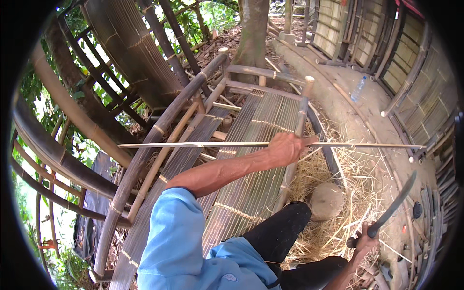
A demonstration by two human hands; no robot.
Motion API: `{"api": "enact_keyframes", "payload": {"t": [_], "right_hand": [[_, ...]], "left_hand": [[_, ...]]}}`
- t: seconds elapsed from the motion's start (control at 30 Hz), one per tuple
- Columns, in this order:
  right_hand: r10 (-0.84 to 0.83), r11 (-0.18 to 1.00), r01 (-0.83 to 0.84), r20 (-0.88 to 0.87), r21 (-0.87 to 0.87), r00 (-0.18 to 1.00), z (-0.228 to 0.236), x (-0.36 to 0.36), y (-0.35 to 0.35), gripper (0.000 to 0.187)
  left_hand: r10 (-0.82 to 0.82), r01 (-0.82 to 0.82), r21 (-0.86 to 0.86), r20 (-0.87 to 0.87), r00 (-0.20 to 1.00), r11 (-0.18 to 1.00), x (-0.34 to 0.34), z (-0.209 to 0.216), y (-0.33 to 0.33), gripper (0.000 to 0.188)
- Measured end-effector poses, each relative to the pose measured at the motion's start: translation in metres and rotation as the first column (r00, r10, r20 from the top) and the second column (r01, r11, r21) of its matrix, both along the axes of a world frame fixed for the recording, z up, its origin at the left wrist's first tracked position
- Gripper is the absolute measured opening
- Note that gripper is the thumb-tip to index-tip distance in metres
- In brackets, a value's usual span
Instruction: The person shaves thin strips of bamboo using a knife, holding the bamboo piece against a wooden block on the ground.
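Observation:
My left hand (286, 148) is closed around a long, thin bamboo strip (217, 144), held level across the view over the slatted bamboo bench. The strip's ends stick out far to both sides of my fist. Low on the right, my right hand (368, 244) grips the dark handle of a machete (397, 203). Its curved blade points up and away to the right, apart from the strip. Between my hands, beyond my knees, a round wooden chopping block (326, 201) stands among pale bamboo shavings (355, 193).
The bamboo bench (256, 179) has pole armrests and rails on its left and far sides. A clear plastic bottle (358, 89) is on the dirt ground near a woven bamboo wall (430, 96). A tree trunk (253, 41) rises behind the bench. Several bamboo pieces (427, 232) lie at right.

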State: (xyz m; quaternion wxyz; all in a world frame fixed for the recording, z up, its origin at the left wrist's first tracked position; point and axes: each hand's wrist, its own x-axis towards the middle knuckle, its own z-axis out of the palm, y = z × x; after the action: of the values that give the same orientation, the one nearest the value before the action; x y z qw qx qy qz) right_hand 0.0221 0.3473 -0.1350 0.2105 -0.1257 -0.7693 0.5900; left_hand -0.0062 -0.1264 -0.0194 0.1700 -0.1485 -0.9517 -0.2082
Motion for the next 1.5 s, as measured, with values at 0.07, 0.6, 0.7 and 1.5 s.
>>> {"api": "enact_keyframes", "payload": {"t": [0.07, 0.6, 0.7, 1.5], "right_hand": [[0.044, 0.999, -0.044, 0.019, 0.0, 0.999, 0.008, 0.008, -0.02, 0.045], [0.141, 0.988, -0.143, 0.038, 0.052, 0.989, 0.037, 0.052, -0.027, 0.03], [0.18, 0.978, -0.188, 0.091, 0.087, 0.98, 0.038, 0.052, -0.033, 0.03], [0.361, 0.922, -0.378, 0.168, 0.085, 0.917, 0.034, 0.034, -0.172, 0.029]], "left_hand": [[0.105, -0.104, -0.065, 0.018, 0.994, 0.992, -0.014, 0.005, 0.007, 0.048], [0.439, -0.469, 0.447, 0.175, 0.881, 0.762, 0.039, -0.063, -0.065, 0.046], [0.618, -0.644, 0.406, 0.214, 0.756, 0.648, 0.14, -0.099, -0.104, 0.043], [0.65, -0.811, 0.386, 0.486, 0.584, 0.439, 0.225, -0.245, -0.134, 0.041]]}}
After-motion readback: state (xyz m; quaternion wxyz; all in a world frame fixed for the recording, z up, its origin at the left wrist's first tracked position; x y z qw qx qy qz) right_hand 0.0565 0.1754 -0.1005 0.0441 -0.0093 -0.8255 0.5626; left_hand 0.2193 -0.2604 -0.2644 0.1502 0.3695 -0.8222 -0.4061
